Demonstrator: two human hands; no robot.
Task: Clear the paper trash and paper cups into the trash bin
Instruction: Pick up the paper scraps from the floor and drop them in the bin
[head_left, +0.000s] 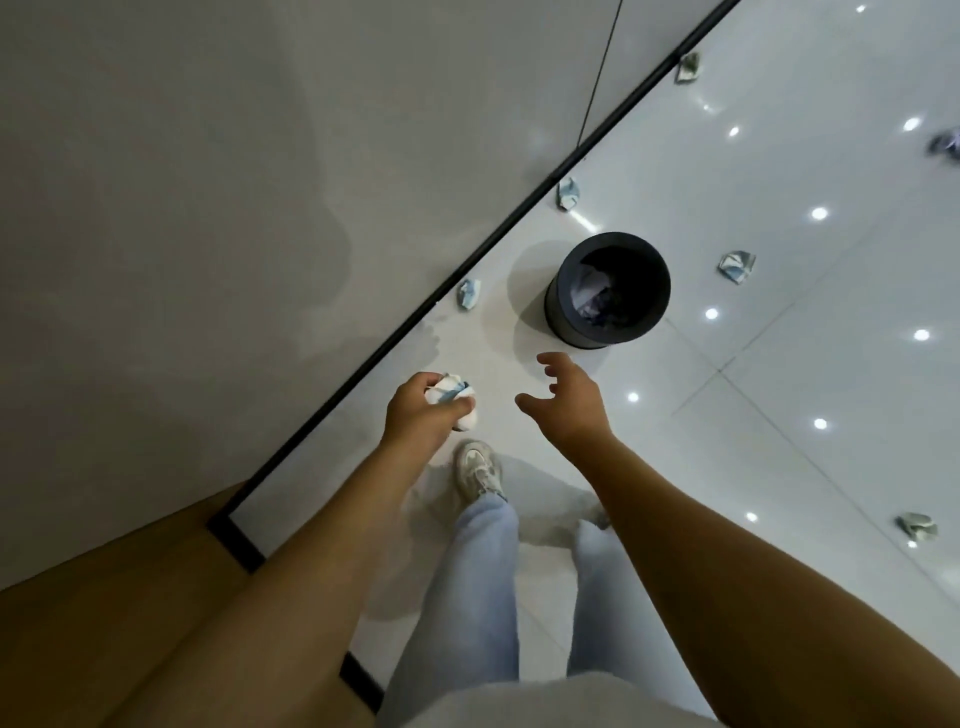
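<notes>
Nearest the camera: a pale garment hem (545, 699) and light blue trouser legs (478, 587), with one white shoe (478, 467) stepping forward on the glossy floor (779, 467).
Left hand: the left hand (418, 410) has its fingers curled round a crumpled paper ball (454, 397), white with blue print, held above the floor near the dark skirting line (467, 270) of the wall (208, 182).
Right hand: the right hand (569, 395) holds nothing; its fingers are spread and loosely bent, reaching toward the bin.
Trash bin: the dark round trash bin (608, 291) stands on the floor just beyond both hands, already holding some crumpled paper.
Litter left: crushed cup by the skirting (467, 294); another further along it (568, 193); one right of the bin (736, 266); one at the far wall (688, 67); one near the right edge (917, 526); a blurred piece at far right (945, 143).
Stage: judged mid-task, carrying one piece to the bin, several still to fetch.
Risk, throw: the held ball is not yet over the opening; released from here it would likely fall short or glance off the rim.
Risk, bin: the light bin could tip or slide if a foot or hand knocks it.
Risk, floor: the polished tiles look slippery, and stray litter lies near the walking path.
</notes>
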